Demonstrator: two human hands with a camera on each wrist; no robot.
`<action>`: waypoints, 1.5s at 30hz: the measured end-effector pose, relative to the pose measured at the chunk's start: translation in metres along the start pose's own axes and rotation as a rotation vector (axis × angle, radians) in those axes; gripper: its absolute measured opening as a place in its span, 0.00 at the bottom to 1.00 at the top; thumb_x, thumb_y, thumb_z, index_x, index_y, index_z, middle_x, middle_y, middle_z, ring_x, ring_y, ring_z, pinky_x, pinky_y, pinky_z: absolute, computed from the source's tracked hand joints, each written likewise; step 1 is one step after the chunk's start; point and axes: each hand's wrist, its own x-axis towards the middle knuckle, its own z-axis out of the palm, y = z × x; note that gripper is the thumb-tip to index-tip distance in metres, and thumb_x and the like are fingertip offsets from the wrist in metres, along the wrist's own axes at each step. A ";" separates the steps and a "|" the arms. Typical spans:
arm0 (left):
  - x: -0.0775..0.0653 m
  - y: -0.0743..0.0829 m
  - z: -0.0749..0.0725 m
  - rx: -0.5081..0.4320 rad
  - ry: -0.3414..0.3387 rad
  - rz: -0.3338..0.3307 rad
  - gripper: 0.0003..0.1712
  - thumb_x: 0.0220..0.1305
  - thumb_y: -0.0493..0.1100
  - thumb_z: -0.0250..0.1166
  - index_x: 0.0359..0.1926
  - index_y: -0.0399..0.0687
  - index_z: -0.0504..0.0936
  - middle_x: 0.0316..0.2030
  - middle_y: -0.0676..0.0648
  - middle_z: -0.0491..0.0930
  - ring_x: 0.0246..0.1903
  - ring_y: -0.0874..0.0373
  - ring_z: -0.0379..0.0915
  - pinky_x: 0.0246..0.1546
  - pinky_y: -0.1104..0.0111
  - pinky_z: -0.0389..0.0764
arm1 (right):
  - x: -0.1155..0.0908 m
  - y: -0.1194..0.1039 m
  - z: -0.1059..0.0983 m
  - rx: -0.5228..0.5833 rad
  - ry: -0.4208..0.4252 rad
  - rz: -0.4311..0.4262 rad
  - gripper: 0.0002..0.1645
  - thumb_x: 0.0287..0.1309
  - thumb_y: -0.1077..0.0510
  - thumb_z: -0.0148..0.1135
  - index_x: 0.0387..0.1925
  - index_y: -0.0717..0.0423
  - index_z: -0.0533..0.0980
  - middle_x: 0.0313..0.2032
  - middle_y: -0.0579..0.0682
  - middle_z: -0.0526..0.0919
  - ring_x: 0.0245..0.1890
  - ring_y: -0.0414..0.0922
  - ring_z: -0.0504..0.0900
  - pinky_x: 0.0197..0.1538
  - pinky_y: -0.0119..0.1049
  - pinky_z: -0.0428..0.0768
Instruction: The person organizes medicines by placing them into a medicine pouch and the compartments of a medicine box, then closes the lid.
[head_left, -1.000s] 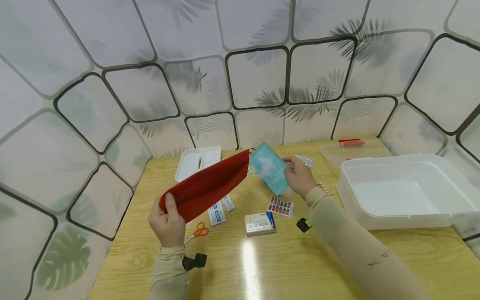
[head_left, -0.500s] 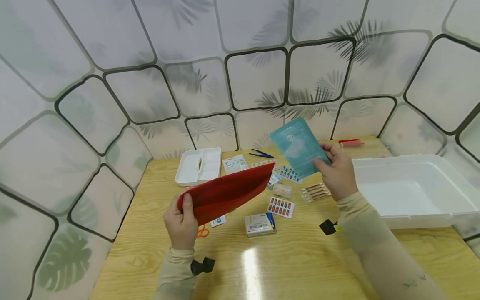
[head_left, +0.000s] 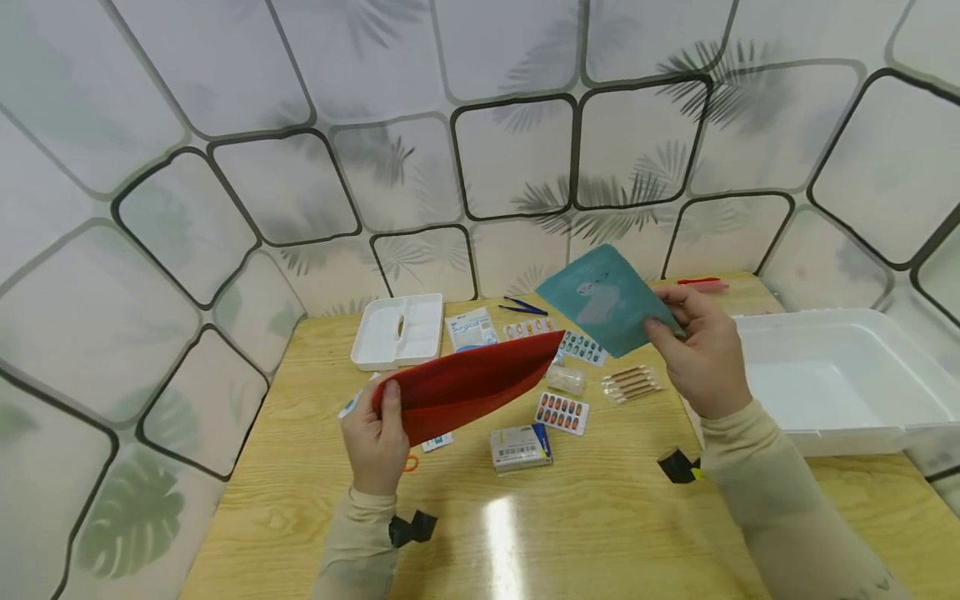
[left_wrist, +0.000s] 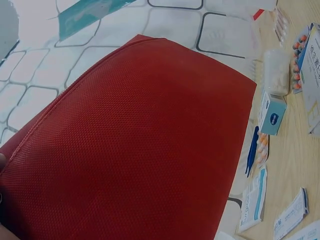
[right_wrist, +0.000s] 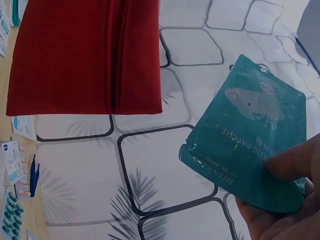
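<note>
In the head view my left hand (head_left: 377, 443) grips the near end of a red fabric zip pouch (head_left: 468, 385), thumb on the upper side. The pouch is held above the table, its mouth gaping slightly; the inside is dark. My right hand (head_left: 702, 354) pinches a teal foil sachet (head_left: 600, 302) by one corner, right of the pouch and apart from it. The right wrist view shows the sachet (right_wrist: 245, 135) with a white cartoon animal and print, and the pouch (right_wrist: 65, 60) with its zip line. Red cloth (left_wrist: 135, 140) fills most of the left wrist view.
A capsule blister pack (head_left: 562, 413), a medicine box (head_left: 521, 448), cotton swabs (head_left: 630, 384), blue tweezers (head_left: 523, 307) and a surgical packet (head_left: 471, 328) lie on the wooden table (head_left: 525, 533). A white divided tray (head_left: 375, 333) sits back left, a white bin (head_left: 832, 375) right. Orange scissors (head_left: 411, 463) are partly hidden.
My right hand has carried the sachet up and to the right, away from the pouch, uncovering swabs and blister packs. My left hand and the pouch have shifted right and slightly down.
</note>
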 end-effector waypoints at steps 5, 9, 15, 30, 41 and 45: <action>0.001 0.004 0.004 -0.012 -0.031 0.022 0.10 0.64 0.27 0.58 0.41 0.37 0.84 0.32 0.43 0.85 0.30 0.58 0.81 0.33 0.76 0.79 | -0.007 -0.002 0.008 -0.020 -0.041 -0.176 0.15 0.53 0.79 0.60 0.43 0.70 0.78 0.38 0.47 0.84 0.40 0.33 0.83 0.38 0.22 0.79; 0.001 0.005 0.007 -0.019 -0.045 0.043 0.11 0.64 0.27 0.58 0.42 0.39 0.84 0.32 0.44 0.85 0.30 0.55 0.82 0.32 0.74 0.80 | -0.011 -0.002 0.016 -0.069 -0.096 -0.272 0.17 0.50 0.81 0.60 0.41 0.67 0.80 0.37 0.56 0.84 0.40 0.34 0.82 0.40 0.22 0.79; 0.001 0.008 0.011 -0.038 -0.071 0.067 0.12 0.64 0.27 0.57 0.42 0.41 0.84 0.32 0.46 0.85 0.29 0.55 0.82 0.30 0.72 0.80 | -0.014 0.003 0.021 -0.207 -0.192 -0.338 0.18 0.50 0.78 0.63 0.40 0.58 0.81 0.38 0.52 0.85 0.37 0.39 0.83 0.37 0.21 0.78; -0.003 0.015 0.029 -0.075 -0.158 0.126 0.11 0.64 0.27 0.57 0.43 0.37 0.83 0.32 0.42 0.85 0.28 0.52 0.83 0.27 0.67 0.82 | -0.022 0.012 0.049 -0.393 -0.309 -0.577 0.17 0.51 0.73 0.62 0.42 0.56 0.82 0.37 0.49 0.86 0.27 0.38 0.76 0.29 0.34 0.73; -0.009 0.012 0.040 -0.113 -0.171 0.078 0.11 0.66 0.28 0.56 0.43 0.38 0.83 0.34 0.42 0.85 0.30 0.52 0.82 0.30 0.69 0.81 | -0.032 0.021 0.066 -0.402 -0.405 -0.643 0.18 0.47 0.73 0.64 0.41 0.58 0.81 0.37 0.48 0.85 0.35 0.40 0.84 0.35 0.36 0.81; -0.008 0.012 0.042 -0.124 -0.153 0.075 0.11 0.66 0.28 0.56 0.43 0.39 0.84 0.33 0.42 0.85 0.30 0.52 0.83 0.30 0.69 0.81 | -0.034 0.020 0.074 -0.357 -0.497 -0.596 0.18 0.50 0.73 0.63 0.43 0.56 0.80 0.38 0.46 0.85 0.36 0.37 0.82 0.36 0.34 0.81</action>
